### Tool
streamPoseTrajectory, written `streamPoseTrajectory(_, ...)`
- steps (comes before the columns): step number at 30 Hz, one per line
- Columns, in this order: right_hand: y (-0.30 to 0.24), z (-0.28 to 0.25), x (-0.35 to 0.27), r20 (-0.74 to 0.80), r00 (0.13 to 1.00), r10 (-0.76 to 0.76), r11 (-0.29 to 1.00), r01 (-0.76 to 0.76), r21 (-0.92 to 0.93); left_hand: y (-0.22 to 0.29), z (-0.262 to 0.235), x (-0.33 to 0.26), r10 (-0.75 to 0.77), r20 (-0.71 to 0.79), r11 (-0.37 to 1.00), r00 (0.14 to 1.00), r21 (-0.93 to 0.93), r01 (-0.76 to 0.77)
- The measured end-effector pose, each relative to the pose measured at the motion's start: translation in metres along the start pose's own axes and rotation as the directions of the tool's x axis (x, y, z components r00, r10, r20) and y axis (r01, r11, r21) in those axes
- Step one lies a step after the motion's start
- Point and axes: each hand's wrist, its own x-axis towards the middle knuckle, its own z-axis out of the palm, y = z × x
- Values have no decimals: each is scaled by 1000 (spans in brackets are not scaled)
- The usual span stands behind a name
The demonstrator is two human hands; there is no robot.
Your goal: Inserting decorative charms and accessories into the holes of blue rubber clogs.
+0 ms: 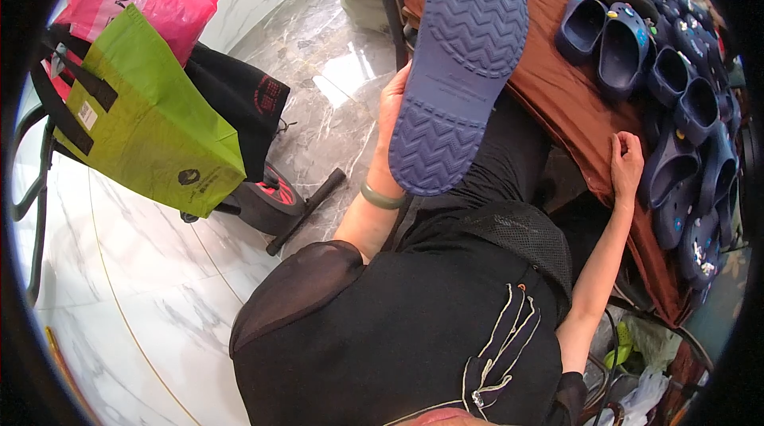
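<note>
A navy blue clog (465, 36) is held up in front of me, its zigzag-treaded sole turned toward the view. My left hand (391, 103) grips its left side; most of the fingers are hidden behind the shoe. A bit of coloured trim shows at the clog's upper right edge. Over on the right, my right hand (627, 163) rests on the brown cloth (549, 68) with its fingers curled in. Whatever it may hold is hidden. Close beside that hand lie several more navy clogs (672, 167), some with small decorations on them.
A green bag (159, 119) with black handles stands at the left, alongside a pink plastic package (151, 0) and a black bag (231, 91). Below them is a dark wheel (274, 199) with red parts. Clear plastic bags (645, 394) lie at the lower right.
</note>
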Motion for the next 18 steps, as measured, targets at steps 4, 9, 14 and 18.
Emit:
streamPoseTrajectory(4,-2,-1,0,18,999,33,999,-33,-32,1,0,2,-27,-24,999,999,-26,27)
streamPoseTrajectory(9,-2,-1,1,24,999,45,999,-45,-7,2,-2,2,-21,-5,1000,1000,-12,21)
streamPoseTrajectory(14,1,0,0,12,999,33,999,-33,-8,-4,0,-1,55,20,995,998,80,-57)
streamPoseTrajectory(18,3,0,0,22,999,37,999,-37,-13,-3,7,-2,6,-23,999,1000,36,-5)
